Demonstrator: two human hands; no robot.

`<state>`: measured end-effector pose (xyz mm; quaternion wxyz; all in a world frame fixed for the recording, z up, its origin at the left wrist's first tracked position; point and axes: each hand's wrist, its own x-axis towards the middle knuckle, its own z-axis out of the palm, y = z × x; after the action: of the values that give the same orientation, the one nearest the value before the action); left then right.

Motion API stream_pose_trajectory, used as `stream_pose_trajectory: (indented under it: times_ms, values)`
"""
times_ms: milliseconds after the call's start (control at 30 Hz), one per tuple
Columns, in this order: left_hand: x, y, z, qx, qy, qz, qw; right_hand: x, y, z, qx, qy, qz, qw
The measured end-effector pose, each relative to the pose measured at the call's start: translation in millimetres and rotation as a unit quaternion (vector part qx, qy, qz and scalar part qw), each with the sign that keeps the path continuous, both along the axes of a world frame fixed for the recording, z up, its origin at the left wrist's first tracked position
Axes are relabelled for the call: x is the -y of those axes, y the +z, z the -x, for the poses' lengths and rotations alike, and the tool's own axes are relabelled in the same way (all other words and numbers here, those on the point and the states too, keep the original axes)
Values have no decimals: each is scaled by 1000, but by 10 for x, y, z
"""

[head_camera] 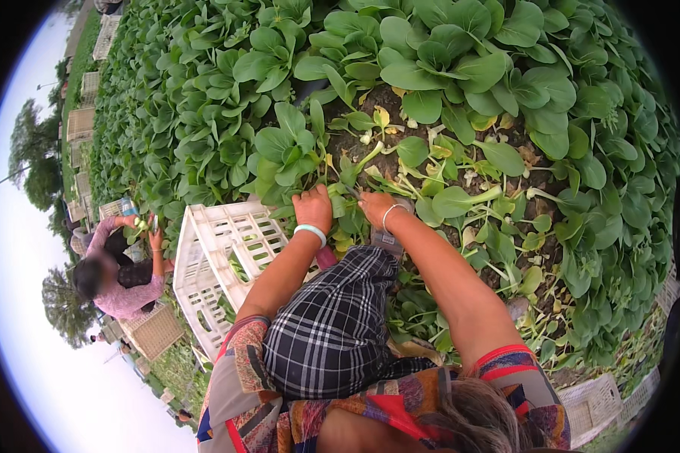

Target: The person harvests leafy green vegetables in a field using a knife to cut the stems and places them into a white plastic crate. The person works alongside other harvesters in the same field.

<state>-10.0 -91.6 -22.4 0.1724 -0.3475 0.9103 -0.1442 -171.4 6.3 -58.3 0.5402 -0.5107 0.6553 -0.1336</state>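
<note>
My left hand (313,208), with a pale bangle at its wrist, is closed around the stems of a bok choy plant (286,144) at the edge of the standing rows. Just to its right, my right hand (377,208) grips a small knife (351,191). The short blade points toward the stems beside my left hand; its handle is mostly hidden in my fingers. A white plastic crate (204,257) stands tilted in the view by my left forearm, with some green leaves visible through its slots.
Trimmed leaves and yellowed stalks (459,198) litter the soil right of my hands. Dense bok choy (164,113) grows ahead. At left, a co-worker in a pink top (127,297) holds greens near a beige crate (152,331). More crates (592,405) stand at lower right.
</note>
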Motion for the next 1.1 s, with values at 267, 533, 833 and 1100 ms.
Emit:
stream_pose_trajectory:
  times_ms: [267,533,833,1100]
  values:
    - [-95,275,49,13,51,-39,998,-345,395,201,23,-39,-2,999]
    - [-32,882,712,57,11,-120,991,-84,249,232,42,-199,53,978]
    - [906,361,629,246,-47,-66,966,365,-12,-25,78,-179,45,980]
    - [766,173,200,114,-32,-67,991,755,-92,-158,76,-156,-32,984]
